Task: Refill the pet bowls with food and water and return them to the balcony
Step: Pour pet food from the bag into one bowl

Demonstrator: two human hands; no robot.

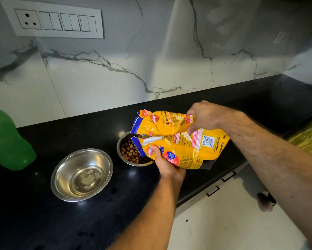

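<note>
Yellow food bag (178,139): tipped, torn mouth over kibble bowl (122,150); left hand (165,164) grips near edge, right hand (204,117) grips far side. Water bowl (82,175) left of fingers; green bottle (6,138) beyond, on black counter (43,222)

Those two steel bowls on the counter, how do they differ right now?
The left bowl holds only a little clear liquid at the bottom; the right bowl holds brown kibble. The left bowl is fully in view, while the yellow bag, gripped by both hands, is tilted over the right bowl and hides part of it. The left bowl sits nearer the green bottle. Both are shiny round metal bowls, upright on the black counter.
</note>
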